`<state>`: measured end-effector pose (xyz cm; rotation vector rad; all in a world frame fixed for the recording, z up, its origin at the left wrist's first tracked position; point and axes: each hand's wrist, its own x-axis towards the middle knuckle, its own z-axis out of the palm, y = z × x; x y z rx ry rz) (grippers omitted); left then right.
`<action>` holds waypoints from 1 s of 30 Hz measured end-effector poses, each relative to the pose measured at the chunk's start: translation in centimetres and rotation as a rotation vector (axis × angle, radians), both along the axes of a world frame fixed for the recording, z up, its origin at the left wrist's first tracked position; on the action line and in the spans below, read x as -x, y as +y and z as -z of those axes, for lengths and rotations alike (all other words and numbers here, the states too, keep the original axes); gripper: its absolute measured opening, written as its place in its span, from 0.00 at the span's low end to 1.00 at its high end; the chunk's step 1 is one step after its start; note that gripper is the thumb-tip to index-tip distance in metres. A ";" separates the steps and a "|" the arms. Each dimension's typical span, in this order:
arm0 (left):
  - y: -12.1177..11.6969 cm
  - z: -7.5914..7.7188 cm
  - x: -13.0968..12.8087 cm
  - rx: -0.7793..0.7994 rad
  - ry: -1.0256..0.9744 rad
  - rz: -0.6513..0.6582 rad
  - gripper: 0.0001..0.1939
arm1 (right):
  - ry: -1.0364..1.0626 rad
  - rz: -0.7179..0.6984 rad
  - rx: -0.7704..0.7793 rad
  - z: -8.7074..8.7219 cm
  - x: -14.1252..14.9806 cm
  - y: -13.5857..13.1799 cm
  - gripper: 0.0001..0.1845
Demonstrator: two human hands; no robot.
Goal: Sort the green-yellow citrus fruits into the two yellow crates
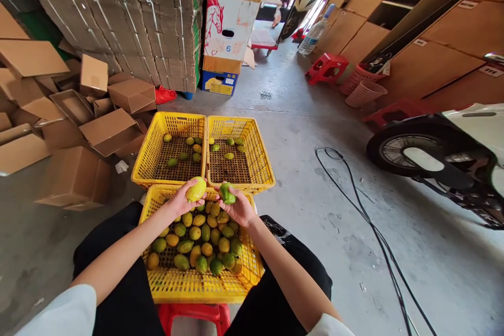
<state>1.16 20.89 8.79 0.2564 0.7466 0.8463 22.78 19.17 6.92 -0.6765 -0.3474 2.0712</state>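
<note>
My left hand [181,200] is closed round a yellow-green fruit [196,188], held over the far rim of the near yellow crate [197,286]. My right hand [241,210] grips a greener fruit [227,193] right beside it. The near crate sits between my knees on a red stool [192,316] and holds several yellow and green fruits. Beyond it stand two more yellow crates side by side, the left crate [151,149] and the right crate [260,155], each with several fruits on its floor.
Folded and loose cardboard boxes [74,115] pile up on the left. Stacked cartons [228,26] stand behind the crates. A black cable [366,220] runs over the concrete floor at right. A scooter wheel [413,152] and red stools [326,67] are further right.
</note>
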 end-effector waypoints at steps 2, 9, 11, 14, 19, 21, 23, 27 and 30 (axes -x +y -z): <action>-0.1 -0.3 -0.2 0.021 0.025 -0.011 0.16 | 0.006 -0.013 -0.003 -0.4 0.1 0.0 0.23; -0.2 -0.7 -0.1 0.155 -0.098 -0.065 0.23 | 0.069 -0.028 -0.007 -1.1 0.2 0.6 0.18; 0.0 -0.4 0.3 0.173 -0.109 -0.091 0.24 | 0.069 -0.033 -0.005 -1.1 0.3 0.8 0.18; 0.2 -0.2 0.6 0.144 -0.122 -0.080 0.25 | 0.032 -0.019 -0.005 -0.9 0.4 0.9 0.19; 0.0 -0.5 0.2 0.096 -0.068 -0.051 0.17 | 0.000 0.011 0.017 -0.4 0.5 0.8 0.16; -0.2 -0.6 0.1 0.087 -0.035 -0.053 0.11 | 0.011 0.002 0.032 -0.2 0.8 0.8 0.15; -0.3 -0.7 -0.1 0.071 -0.025 -0.057 0.08 | 0.016 -0.017 0.030 -0.1 1.3 0.9 0.16; -0.4 -0.9 -0.1 0.064 -0.028 -0.058 0.11 | 0.034 -0.037 0.021 -0.3 2.3 1.2 0.14; -0.2 -1.0 0.2 0.080 -0.048 -0.078 0.15 | 0.070 -0.025 0.057 -0.5 2.7 1.5 0.12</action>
